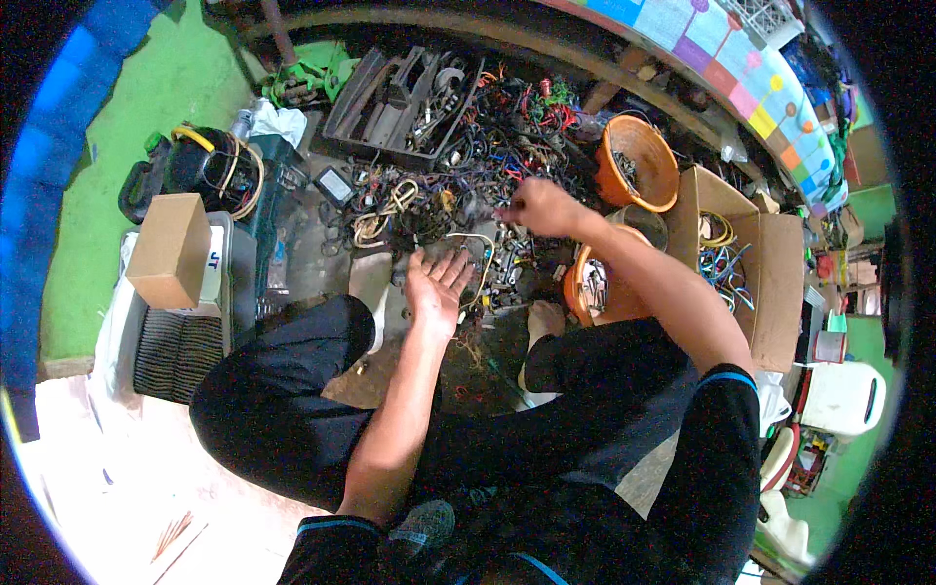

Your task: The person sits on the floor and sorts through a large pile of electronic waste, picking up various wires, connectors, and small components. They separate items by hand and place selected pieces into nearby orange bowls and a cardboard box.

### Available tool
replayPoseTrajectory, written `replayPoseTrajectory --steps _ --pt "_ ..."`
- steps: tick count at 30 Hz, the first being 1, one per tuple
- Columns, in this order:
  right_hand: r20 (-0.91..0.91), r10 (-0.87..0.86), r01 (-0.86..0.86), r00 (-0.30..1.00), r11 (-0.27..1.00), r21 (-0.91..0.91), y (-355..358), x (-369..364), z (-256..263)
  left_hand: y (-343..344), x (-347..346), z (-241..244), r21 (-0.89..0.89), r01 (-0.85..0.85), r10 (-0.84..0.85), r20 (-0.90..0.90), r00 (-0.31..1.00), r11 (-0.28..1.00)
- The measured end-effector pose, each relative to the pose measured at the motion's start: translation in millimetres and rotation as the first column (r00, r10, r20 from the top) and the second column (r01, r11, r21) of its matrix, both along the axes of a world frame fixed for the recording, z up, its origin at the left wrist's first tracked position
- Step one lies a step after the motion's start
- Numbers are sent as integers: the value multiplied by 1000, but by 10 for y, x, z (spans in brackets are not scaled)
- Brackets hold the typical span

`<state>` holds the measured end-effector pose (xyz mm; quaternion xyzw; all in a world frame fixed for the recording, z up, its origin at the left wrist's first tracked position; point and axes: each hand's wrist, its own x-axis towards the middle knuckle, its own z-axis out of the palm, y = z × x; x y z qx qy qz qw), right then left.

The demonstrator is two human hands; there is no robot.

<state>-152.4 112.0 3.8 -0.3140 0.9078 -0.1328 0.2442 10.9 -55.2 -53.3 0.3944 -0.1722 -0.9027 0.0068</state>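
My left hand (pixel 437 287) lies palm up with its fingers apart and nothing in it, beside a white cable (pixel 488 256) that curves over the floor. My right hand (pixel 542 208) is raised over a heap of tangled electrical wires (pixel 512 139); its fingers are curled and blurred, and whether something small is between them is unclear. Below it lie small connectors and metal parts (pixel 512 263). A coiled beige cable (pixel 387 212) rests left of the heap. Near my right forearm stand an orange bucket (pixel 669 197) with small metal pieces and a second orange container (pixel 574 296).
A black tool tray (pixel 380 150) with metal parts stands behind the wires. At right is a cardboard box (pixel 779 292) holding cables. At left are a small carton (pixel 164 252), a plastic bin (pixel 228 292) and a dark green case (pixel 274 190).
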Motion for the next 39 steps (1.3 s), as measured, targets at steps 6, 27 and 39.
replayPoseTrajectory --steps 6,27,39 --pt "-490 -146 236 860 963 127 12 -569 0 -83 -127 175 -203 -16 -14 -148 989 979" --pt "-398 -122 134 909 991 1 -411 211 -2468 -446 -886 -1849 -558 310 -350 775 526 -770" --pt "-164 -389 362 906 916 -175 -65 261 -2434 -774 -482 -1946 -787 216 -409 508 758 -578"
